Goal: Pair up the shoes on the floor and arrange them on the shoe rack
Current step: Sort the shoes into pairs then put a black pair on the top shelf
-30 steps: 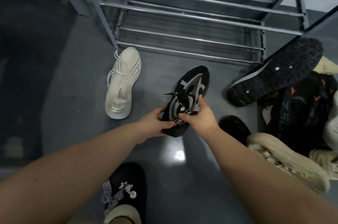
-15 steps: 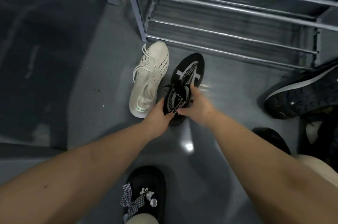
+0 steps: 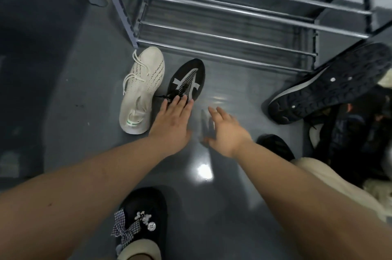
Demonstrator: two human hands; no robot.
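Black knit with a white cross pattern: that sneaker [image 3: 186, 81] now stands on the grey floor [image 3: 222, 206] at centre frame, toe toward the shoe rack [image 3: 233, 32], just beside the cream knit sneaker [image 3: 142, 90]. A second ago I held it in both hands, clear of the floor; it has since been set down and released.

Grip state:
- My left hand [image 3: 172, 124] lies flat, fingers straight, fingertips resting on the heel and lace area of the black sneaker. It clamps nothing.
- My right hand [image 3: 224, 130] is off the shoe, fingers spread and empty, blurred by motion, over bare floor right of the sneaker.

Consequence for the task: the two shoes side by side are not a pair, one black and one cream. I judge them to be staged singles, each waiting for its mate. No shoe is visible on the rack bars in the upper frame, so racking has not begun.

Remaining stock: the pile at the right edge, with a large black shoe lying sole-up [image 3: 331, 83] on top and cream shoes partly cut off at lower right. The likely next step is to search that pile for a matching black knit or cream shoe. My own bow-trimmed black slipper [image 3: 140, 221] at bottom centre is not part of the job.
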